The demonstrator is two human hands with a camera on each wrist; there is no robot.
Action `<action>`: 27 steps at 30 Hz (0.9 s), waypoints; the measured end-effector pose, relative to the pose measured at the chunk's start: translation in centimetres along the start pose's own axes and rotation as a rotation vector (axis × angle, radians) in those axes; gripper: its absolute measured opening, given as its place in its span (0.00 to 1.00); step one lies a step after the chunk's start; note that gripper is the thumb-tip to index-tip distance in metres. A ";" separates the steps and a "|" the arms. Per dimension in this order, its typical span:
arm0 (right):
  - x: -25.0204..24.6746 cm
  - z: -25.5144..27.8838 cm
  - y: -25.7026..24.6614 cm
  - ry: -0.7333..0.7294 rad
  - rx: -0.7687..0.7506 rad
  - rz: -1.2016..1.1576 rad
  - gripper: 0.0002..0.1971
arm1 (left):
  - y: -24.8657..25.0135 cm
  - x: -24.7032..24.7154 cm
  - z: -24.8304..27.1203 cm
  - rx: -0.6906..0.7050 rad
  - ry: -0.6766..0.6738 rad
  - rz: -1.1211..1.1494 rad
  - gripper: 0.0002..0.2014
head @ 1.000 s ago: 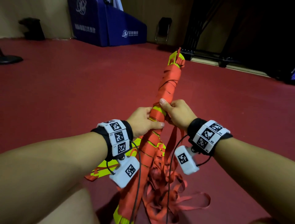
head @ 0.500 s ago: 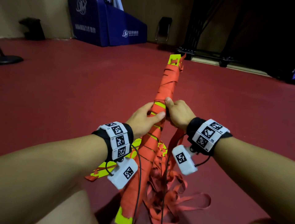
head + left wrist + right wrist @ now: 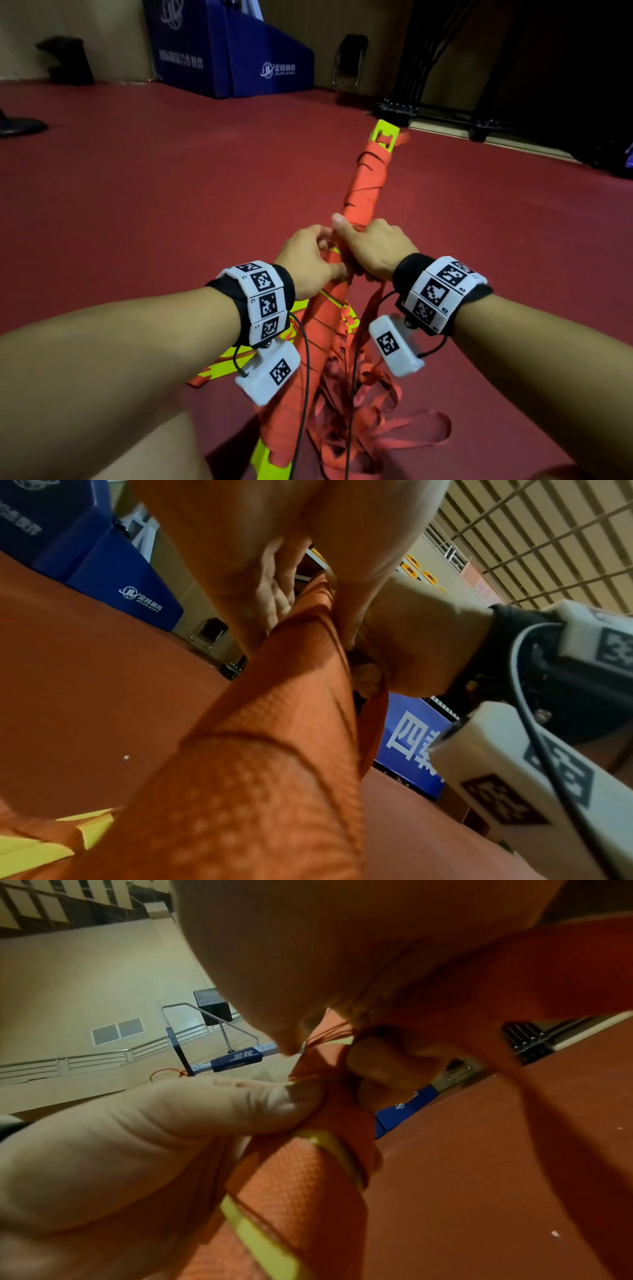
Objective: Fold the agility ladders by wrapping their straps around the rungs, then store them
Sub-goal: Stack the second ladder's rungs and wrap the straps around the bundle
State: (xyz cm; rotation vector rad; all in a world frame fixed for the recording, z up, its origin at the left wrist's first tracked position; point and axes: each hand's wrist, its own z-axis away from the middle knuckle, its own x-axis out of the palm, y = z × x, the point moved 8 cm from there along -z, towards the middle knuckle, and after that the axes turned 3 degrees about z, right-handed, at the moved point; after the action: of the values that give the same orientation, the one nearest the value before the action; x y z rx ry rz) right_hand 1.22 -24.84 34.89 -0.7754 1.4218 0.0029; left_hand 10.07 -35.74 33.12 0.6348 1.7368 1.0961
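A bundle of yellow-green ladder rungs wrapped in orange strap [image 3: 368,178] points away from me, its far yellow end [image 3: 386,132] raised over the floor. My left hand [image 3: 313,262] grips the bundle's middle from the left, thumb across the wrap. My right hand [image 3: 371,245] holds it from the right, thumb pressed on the strap. Loose orange strap [image 3: 383,411] hangs in a tangle beneath my wrists. The left wrist view shows the wrapped strap [image 3: 274,723] close up. A yellow rung edge [image 3: 329,1145] under the orange webbing [image 3: 301,1199] fills the right wrist view.
Red sports floor [image 3: 154,192] spreads all around. Blue padded blocks [image 3: 233,58] stand at the back wall, a folding chair [image 3: 349,61] beside them. Dark metal frames [image 3: 445,85] line the back right. A black base [image 3: 20,126] sits far left.
The bundle has swung so its far end points further right and its yellow end now faces me. Both hands have closed in together around the middle, the right thumb sliding up over the strap.
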 end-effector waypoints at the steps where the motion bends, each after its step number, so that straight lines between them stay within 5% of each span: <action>1: 0.0 0.2 -0.2 -0.010 0.000 0.014 0.44 | 0.1 -0.1 0.1 0.012 0.004 -0.046 0.28; 6: -0.7 0.8 -1.1 -0.047 -0.086 -0.018 0.28 | -0.4 0.5 0.1 0.000 -0.056 0.137 0.26; 9: -0.8 1.0 -1.0 -0.089 -0.181 -0.173 0.28 | -0.9 1.9 0.7 -0.146 -0.224 0.397 0.15; 12: 0.2 1.1 -0.5 -0.136 -0.223 -0.339 0.26 | -1.2 2.6 1.0 -0.146 -0.348 0.373 0.15; 23: -0.7 0.7 -1.4 -0.160 -0.222 -0.070 0.32 | -1.8 0.9 0.1 -0.079 -0.223 0.049 0.11; 27: -0.4 0.6 -0.9 -0.196 -0.187 -0.076 0.33 | -1.8 0.4 0.1 -0.100 -0.161 -0.014 0.26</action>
State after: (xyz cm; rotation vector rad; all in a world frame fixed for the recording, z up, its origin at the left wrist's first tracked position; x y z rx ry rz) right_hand 2.04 -25.06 35.64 -0.9570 1.2162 0.1513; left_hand 10.13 -36.19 31.32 0.6298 1.5368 1.0848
